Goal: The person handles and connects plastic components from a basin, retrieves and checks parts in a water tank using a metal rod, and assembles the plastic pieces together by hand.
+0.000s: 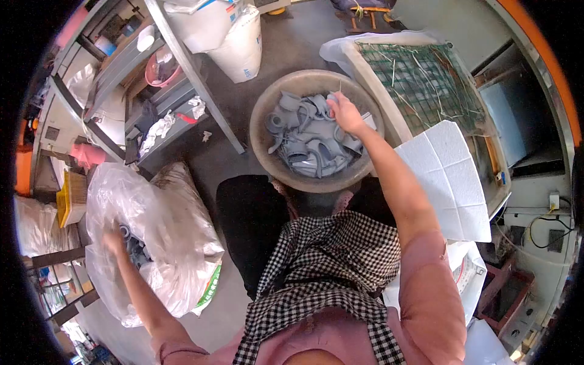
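Observation:
A round basin (258, 131) stands on the floor in front of my knees, holding several curved grey plastic parts (322, 149). At its upper right, my right hand (345, 114) has its fingers bent together at a grey part; the fingertips touch or pinch it. On the left, a clear plastic bag (164, 213) stands wide at the mouth inside a white woven sack (198, 243), with grey parts (139, 252) inside. My left hand (114, 241) is at the bag's left side beside those parts, blurred, and its fingers cannot be made out.
A metal rack (194, 79) with a pink basket (159, 70) rises at the upper left, near white sacks (240, 48). On the right are a large container with green netting (413, 79) and a white foam sheet (447, 182). A yellow crate (72, 198) sits far left.

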Tool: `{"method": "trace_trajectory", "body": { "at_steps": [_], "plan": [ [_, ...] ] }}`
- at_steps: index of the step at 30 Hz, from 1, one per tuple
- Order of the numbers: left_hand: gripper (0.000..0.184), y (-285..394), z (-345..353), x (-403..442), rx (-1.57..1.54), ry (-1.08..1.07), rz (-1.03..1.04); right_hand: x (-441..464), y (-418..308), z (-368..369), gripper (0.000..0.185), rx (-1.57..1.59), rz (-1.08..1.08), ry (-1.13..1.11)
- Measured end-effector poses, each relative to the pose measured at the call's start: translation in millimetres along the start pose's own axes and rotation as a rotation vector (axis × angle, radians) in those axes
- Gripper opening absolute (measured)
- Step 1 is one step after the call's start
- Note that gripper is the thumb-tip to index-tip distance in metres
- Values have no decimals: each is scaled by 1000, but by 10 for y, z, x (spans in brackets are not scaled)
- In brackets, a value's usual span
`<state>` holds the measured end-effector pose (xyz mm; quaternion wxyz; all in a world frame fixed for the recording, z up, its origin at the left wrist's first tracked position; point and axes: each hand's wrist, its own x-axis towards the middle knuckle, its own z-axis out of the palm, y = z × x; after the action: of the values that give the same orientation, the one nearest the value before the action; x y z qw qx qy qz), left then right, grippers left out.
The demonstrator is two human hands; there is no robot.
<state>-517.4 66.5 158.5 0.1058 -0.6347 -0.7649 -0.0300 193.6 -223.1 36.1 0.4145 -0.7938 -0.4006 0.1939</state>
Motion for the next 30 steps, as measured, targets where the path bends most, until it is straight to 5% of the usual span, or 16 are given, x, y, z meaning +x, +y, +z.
{"method": "trace_trajectory", "body": {
  "at_steps": [2,3,6,8,12,15,17,21,27,29,30],
  "plan": [
    [47,907,352,-48,-347,186,483,42,210,74,28,-221,-51,-242],
    [46,1801,-205,-603,-474,13,547,48,316,134,28,-222,-44,-245],
    [37,3371,-284,-1219,-856,-343,747,13,624,411,34,-582,-246,-352],
    [33,4209,-476,-1744,-881,-280,944,18,811,691,33,-820,56,-448],
    [35,5124,-436,-2311,-973,-279,1127,43,1313,1160,35,-811,192,-426],
    [32,5300,-69,-2435,-973,-424,1062,63,1700,1444,35,-971,96,-516],
    [32,5349,75,-2382,-904,-486,1048,19,2150,1746,29,-906,237,-427],
    [30,5421,191,-2187,-895,-545,969,267,1932,1459,26,-830,196,-429],
    [64,5534,562,-2203,-665,-600,990,531,1254,553,36,-775,-96,-222],
    [83,5640,604,-2214,-788,-610,726,535,1038,261,37,-765,-438,-79],
    [96,5705,530,-2153,-1076,-919,406,501,885,100,37,-797,-425,-54]
  ]
}}
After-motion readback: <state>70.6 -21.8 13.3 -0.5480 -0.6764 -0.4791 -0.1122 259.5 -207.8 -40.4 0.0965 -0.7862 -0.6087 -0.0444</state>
